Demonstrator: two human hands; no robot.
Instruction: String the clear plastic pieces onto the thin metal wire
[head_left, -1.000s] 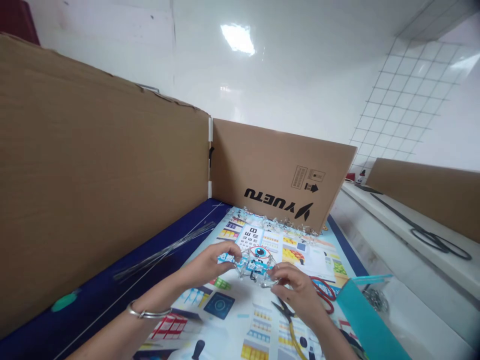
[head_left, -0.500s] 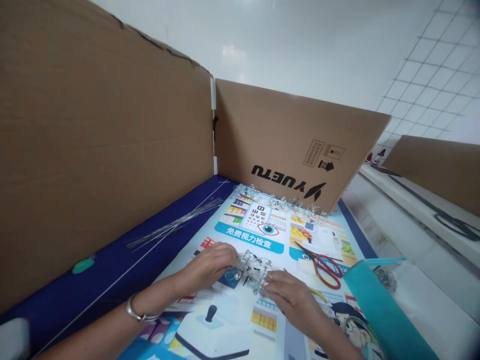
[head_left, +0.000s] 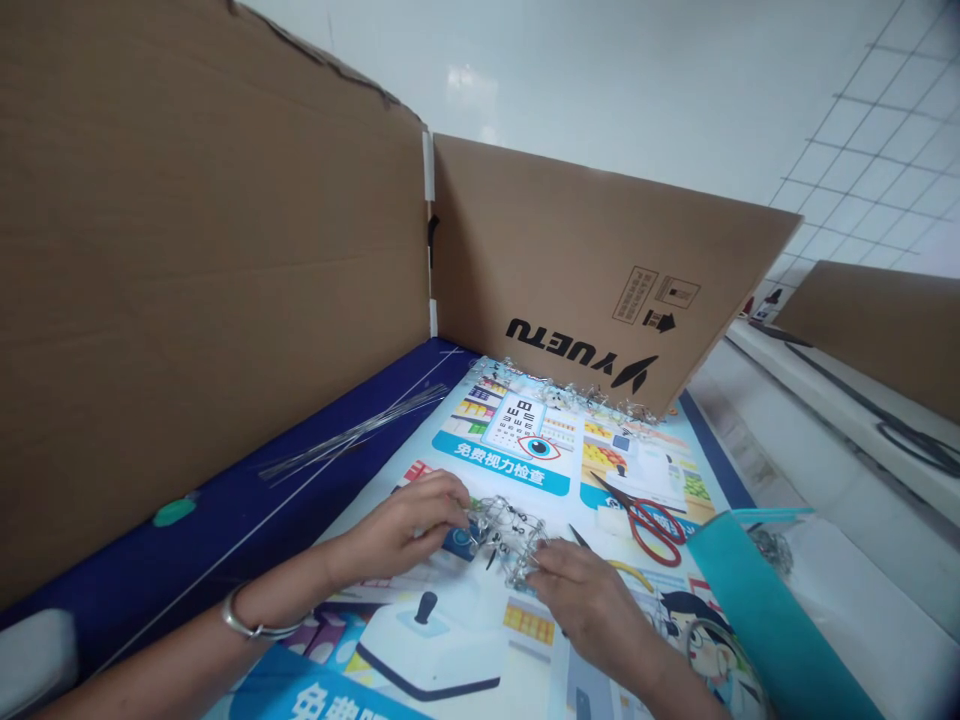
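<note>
A bent, silvery wire piece with small dark and clear bits (head_left: pixel 510 535) lies low over the printed sheet, between my two hands. My left hand (head_left: pixel 416 520), below a silver bangle (head_left: pixel 259 625), has its fingers bent together at the piece's left end. At the right end my right hand (head_left: pixel 589 600) pinches the wire with thumb and fingers. Just beyond the right hand, a dark pointed tip (head_left: pixel 578 536) and a yellow handle (head_left: pixel 630 573) show, partly covered by that hand. Red-handled scissors (head_left: pixel 652 530) rest open to the right.
Similar wire pieces (head_left: pixel 570 395) line the foot of a cardboard panel (head_left: pixel 600 260); another panel (head_left: pixel 210 250) stands left. Straight thin wires (head_left: pixel 352 435) lie on the blue surface near a green lump (head_left: pixel 175 511). A teal box (head_left: pixel 780 610) and wire coil (head_left: pixel 772 548) are right.
The view has shifted slightly. My left hand has drawn a little to the left, while the right hand stays at the wire piece. More of the dark tip beyond the right hand shows.
</note>
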